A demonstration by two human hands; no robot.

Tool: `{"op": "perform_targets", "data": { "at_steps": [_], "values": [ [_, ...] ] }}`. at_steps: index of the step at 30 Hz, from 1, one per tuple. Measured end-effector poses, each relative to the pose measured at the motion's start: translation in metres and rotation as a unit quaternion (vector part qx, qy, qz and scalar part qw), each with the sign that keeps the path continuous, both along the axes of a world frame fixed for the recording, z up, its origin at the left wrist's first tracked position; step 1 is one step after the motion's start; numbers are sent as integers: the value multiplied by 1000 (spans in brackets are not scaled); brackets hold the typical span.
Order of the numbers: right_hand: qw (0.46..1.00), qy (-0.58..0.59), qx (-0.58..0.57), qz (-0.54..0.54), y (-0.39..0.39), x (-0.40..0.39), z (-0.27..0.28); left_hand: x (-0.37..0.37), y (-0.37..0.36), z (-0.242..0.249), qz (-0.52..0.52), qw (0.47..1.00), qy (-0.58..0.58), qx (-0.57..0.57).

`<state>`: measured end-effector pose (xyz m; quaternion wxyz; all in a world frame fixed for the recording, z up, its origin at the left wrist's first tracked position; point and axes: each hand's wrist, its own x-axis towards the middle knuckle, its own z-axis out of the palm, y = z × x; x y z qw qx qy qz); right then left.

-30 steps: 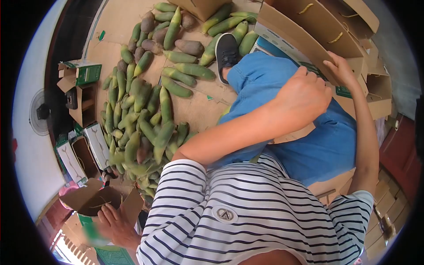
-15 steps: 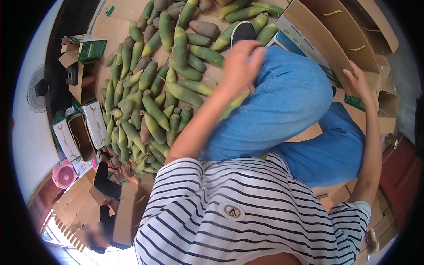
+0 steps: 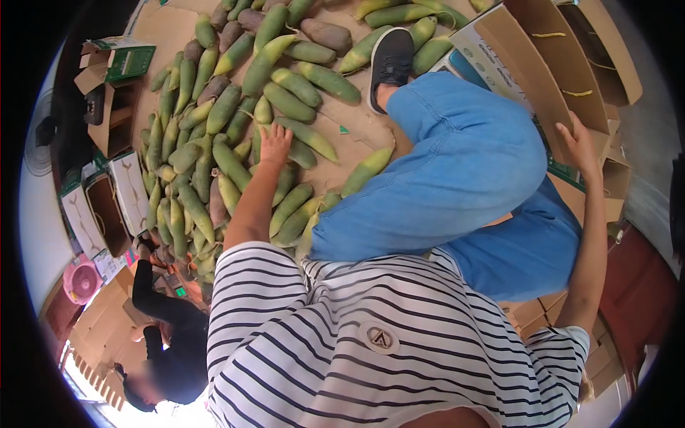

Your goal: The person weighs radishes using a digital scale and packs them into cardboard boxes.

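Note:
Many long green radishes lie in a pile on a cardboard sheet (image 3: 349,125). My left hand (image 3: 275,146) is over the pile, palm down with fingers apart, touching the radishes at its fingertips. Just right of the fingers lies a pale-tipped green radish (image 3: 310,137); another green radish (image 3: 287,101) is above them. On the right, my right hand (image 3: 581,150) is closed at the edge of an open cardboard box (image 3: 531,68), thumb up along its rim. Some of its fingers are hidden.
My bent leg in blue trousers (image 3: 435,171) and dark shoe (image 3: 392,60) stand between pile and box. Opened cartons (image 3: 130,60) line the left side, with a pink fan (image 3: 82,279) below. A person in dark clothes (image 3: 182,349) is at lower left.
My left hand has moved left and down from beside my knee onto the radishes. My right hand stays at the box edge. The view has shifted, and the other person's box is out of view.

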<state>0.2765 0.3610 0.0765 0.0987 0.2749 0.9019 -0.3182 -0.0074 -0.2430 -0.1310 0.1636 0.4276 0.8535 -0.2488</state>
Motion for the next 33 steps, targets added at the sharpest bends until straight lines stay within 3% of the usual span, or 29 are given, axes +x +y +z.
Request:
{"op": "perform_targets", "data": {
  "at_steps": [3, 5, 6, 7, 9, 11, 13, 17, 22, 25, 28, 31, 33],
  "values": [
    [999, 26, 39, 18, -2, 2, -9, -10, 3, 0, -13, 996, -37, -79],
    [997, 41, 58, 17, 2, 5, -4, -14, -40, -57, -54, 998, 12, 34],
    [997, 40, 56, 18, -9, -1, 3, -13, -44, -53, -31, 999, -18, -6],
    [998, 23, 47, 16, -12, -4, 8, -4, -14, 7, -23, 993, -55, -101],
    [998, 16, 58, 15, -13, -6, 11, 10, -14, 27, 42, 995, -36, -82],
    [994, 29, 98, 22, -13, -4, 7, 27, -10, 43, 163, 985, -57, -16],
    [996, 8, 85, 28, -12, -7, 13, 36, -7, 53, 203, 974, -100, 13],
    [996, -3, 79, 32, -14, -8, 23, 29, 30, 100, 238, 939, -127, 214],
    [993, -47, 99, 36, -17, -14, 28, 16, 175, 225, 113, 846, -98, 512],
    [990, -75, 111, 42, -19, -16, 30, 25, 269, 286, -9, 794, -98, 601],
    [991, -88, 89, 40, -23, -16, 36, 38, 360, 312, -133, 724, -128, 665],
    [989, -31, 124, 72, -20, -10, 29, 48, 427, 309, -213, 739, -143, 624],
    [988, -68, 112, 78, -19, -11, 32, 57, 450, 300, -235, 765, -151, 580]
  ]
}}
